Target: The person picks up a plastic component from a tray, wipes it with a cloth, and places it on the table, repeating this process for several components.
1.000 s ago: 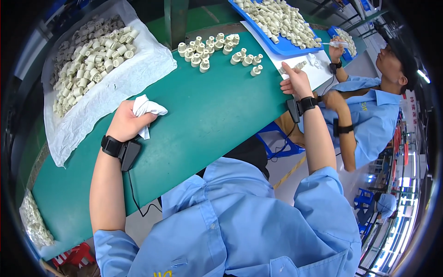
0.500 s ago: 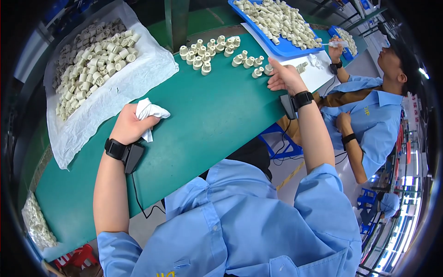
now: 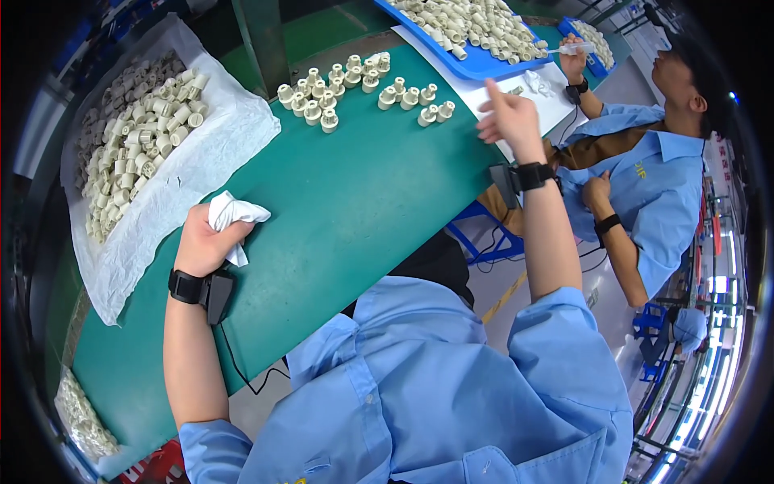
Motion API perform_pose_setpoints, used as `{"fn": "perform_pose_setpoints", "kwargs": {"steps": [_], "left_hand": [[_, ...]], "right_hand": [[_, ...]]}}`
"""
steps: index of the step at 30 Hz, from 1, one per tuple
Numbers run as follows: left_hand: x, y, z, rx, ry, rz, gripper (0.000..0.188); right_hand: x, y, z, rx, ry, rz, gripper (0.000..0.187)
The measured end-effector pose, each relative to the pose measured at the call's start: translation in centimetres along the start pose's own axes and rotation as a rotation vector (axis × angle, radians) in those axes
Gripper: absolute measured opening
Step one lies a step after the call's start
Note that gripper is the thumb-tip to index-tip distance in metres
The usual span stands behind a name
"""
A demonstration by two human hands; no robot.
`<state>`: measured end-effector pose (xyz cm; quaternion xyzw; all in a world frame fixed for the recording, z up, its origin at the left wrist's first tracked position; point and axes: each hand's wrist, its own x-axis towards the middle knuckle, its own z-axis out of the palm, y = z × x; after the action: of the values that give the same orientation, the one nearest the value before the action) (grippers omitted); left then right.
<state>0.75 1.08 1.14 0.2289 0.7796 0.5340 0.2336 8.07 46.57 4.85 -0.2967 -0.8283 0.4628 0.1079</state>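
My left hand (image 3: 201,240) is closed around a crumpled white cloth (image 3: 232,212) above the green table, near the white liner sheet. Farther right, my right hand (image 3: 513,123) is raised with its fingers apart and nothing visible in it. It hovers by the edge of a white paper sheet (image 3: 553,108). Left of it stand several cream plastic fittings (image 3: 409,98), each with a wide base and narrower top. The nearest one (image 3: 445,111) is a short way from the fingers. A larger cluster of the same fittings (image 3: 329,121) stands upright farther left.
A large heap of cream parts (image 3: 149,133) lies on a white liner (image 3: 258,125) at left. A blue tray (image 3: 476,68) of similar parts sits at the back. One person (image 3: 645,177) works at right with a slim clear tool. A clear bag (image 3: 85,415) lies at the table's near-left corner.
My right hand has moved off the nearest upright fitting, which now stands free, and toward the white paper. The left hand keeps the cloth. The view has shifted slightly.
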Motion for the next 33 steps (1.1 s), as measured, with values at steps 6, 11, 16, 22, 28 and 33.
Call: {"fn": "perform_pose_setpoints", "kwargs": {"steps": [6, 11, 16, 22, 28, 33], "left_hand": [[-0.1, 0.0, 0.2, -0.002, -0.007, -0.024, 0.009], [0.0, -0.3, 0.4, -0.02, 0.002, -0.003, 0.008], [-0.1, -0.5, -0.1, -0.03, 0.001, -0.033, 0.009], [0.1, -0.5, 0.1, -0.041, 0.028, -0.039, 0.004], [-0.2, -0.6, 0.1, -0.037, 0.042, -0.042, 0.003], [0.1, -0.4, 0.1, -0.026, 0.067, -0.044, 0.004]], "right_hand": [[2.4, 3.1, -5.5, 0.101, 0.088, 0.206, 0.06], [4.6, 3.8, -6.2, 0.139, -0.093, 0.427, 0.071], [4.9, 4.2, -6.2, 0.068, -0.166, 0.483, 0.072], [5.6, 4.1, -6.5, 0.122, -0.2, 0.503, 0.066], [6.0, 4.8, -6.3, 0.17, -0.161, 0.531, 0.054], [5.5, 4.5, -5.4, 0.095, -0.136, 0.511, 0.051]]}}
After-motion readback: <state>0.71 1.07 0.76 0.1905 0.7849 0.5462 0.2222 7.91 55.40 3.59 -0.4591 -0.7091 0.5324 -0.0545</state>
